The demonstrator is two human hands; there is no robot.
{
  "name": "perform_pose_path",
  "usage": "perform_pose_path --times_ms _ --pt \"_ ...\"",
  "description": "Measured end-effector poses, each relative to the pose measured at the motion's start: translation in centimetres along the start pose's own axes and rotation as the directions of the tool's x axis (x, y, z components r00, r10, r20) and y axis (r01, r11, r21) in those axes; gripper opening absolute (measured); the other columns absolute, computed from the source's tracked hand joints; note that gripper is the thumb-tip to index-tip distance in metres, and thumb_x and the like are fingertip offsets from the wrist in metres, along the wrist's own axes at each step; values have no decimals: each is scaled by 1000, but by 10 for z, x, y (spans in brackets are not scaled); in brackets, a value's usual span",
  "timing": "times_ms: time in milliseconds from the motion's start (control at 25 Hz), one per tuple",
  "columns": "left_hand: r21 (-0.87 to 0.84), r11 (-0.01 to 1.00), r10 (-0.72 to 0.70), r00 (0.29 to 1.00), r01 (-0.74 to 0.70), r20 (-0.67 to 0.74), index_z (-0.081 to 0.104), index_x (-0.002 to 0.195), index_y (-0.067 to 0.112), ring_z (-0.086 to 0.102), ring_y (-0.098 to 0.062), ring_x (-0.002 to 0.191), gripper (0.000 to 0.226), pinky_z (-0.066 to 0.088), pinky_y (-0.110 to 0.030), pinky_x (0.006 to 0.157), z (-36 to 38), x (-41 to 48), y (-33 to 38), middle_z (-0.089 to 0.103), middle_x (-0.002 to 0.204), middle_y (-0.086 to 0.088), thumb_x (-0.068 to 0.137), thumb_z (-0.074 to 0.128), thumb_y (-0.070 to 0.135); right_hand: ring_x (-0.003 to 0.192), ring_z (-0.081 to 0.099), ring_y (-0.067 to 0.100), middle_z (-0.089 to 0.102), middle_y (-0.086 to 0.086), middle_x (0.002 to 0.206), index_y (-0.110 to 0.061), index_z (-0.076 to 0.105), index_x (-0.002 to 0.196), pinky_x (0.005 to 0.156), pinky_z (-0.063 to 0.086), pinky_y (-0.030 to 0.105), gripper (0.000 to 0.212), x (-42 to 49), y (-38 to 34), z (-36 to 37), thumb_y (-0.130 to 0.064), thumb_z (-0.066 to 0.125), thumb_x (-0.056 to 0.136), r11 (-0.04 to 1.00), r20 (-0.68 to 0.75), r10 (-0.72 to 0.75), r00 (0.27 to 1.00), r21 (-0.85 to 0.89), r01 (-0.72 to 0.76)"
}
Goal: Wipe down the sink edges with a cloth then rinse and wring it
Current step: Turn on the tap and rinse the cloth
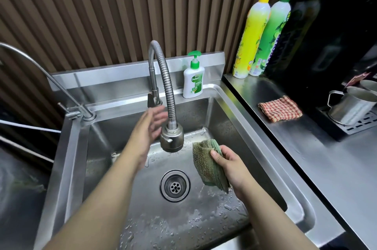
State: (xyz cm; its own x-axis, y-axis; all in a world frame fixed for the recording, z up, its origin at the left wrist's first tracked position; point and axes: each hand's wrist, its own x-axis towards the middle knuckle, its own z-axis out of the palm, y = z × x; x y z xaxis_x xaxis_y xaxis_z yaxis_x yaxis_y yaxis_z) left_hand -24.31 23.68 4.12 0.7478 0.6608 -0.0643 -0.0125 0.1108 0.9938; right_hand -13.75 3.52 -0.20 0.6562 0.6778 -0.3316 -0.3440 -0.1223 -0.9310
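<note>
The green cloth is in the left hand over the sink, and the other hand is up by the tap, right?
Not quite. The head view shows the green cloth in the right hand, not the left. It is over the sink, and the other hand, the left hand, is up by the tap.

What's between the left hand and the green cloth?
In the head view, the faucet's spray head hangs between the left hand and the green cloth, which the right hand grips.
</note>
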Motion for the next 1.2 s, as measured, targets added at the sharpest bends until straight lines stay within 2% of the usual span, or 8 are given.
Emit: perform_pose_path --times_ms 120,320,440,560,720,840,1080,1200 --pt "-164 986 16 999 -21 -31 62 105 21 61 -13 101 38 48 -29 89 20 -49 2 69 104 2 85 42 46 67 66 24 66 11 78 -7 60 90 66 56 53 10 0 0 -3 -15 56 92 1000 44 16 999 -10 -15" --pt "81 990 119 990 -113 -69 56 104 32 62 1 87 46 48 -20 83 38 -67 15 70 90 17 63 76 34 76 66 30 67 17 85 -1 60 98 72 55 57 15 0 -5 -9 -14 57 92 999 125 41 991 -33 -37" --pt "124 985 139 982 -123 -129 56 108 27 61 -8 90 55 48 -30 88 47 -50 50 66 97 10 58 73 43 74 66 28 67 17 86 -5 61 94 71 56 51 10 5 -11 -14 -14 56 92 999 158 43 986 -40 -37" --pt "58 968 252 953 -245 -167 58 102 19 61 -13 88 30 49 -41 91 52 -18 98 66 91 9 77 72 26 71 67 27 67 16 85 -2 60 98 67 56 50 14 9 -17 -16 -15 56 93 998 181 30 983 -52 -21" --pt "-20 920 382 908 -391 -170 59 96 15 58 -6 76 21 53 -36 84 43 17 147 61 84 7 79 69 22 78 68 28 69 16 92 -4 61 104 70 57 51 16 17 -23 -15 -14 54 93 1000 217 17 976 -27 -11" --pt "-28 919 382 908 -392 -169 58 99 12 57 -12 74 28 53 -31 78 35 28 163 56 91 -2 78 68 27 84 68 30 69 18 96 -3 61 105 77 56 49 17 22 -27 -8 -13 54 93 1000 242 3 970 -15 1" --pt "-3 937 348 933 -349 -94 57 97 15 60 -18 80 33 53 -39 86 27 11 152 58 92 -3 75 68 38 71 66 17 65 8 83 3 56 104 59 57 34 20 22 -35 8 -14 52 94 999 303 -32 953 -25 42" --pt "-52 946 316 946 -319 -68 56 104 14 61 -19 85 38 49 -38 89 32 -3 144 58 101 -10 79 62 43 75 65 22 64 11 88 1 55 104 67 56 46 20 20 -33 12 -17 51 95 999 324 9 946 -52 9"
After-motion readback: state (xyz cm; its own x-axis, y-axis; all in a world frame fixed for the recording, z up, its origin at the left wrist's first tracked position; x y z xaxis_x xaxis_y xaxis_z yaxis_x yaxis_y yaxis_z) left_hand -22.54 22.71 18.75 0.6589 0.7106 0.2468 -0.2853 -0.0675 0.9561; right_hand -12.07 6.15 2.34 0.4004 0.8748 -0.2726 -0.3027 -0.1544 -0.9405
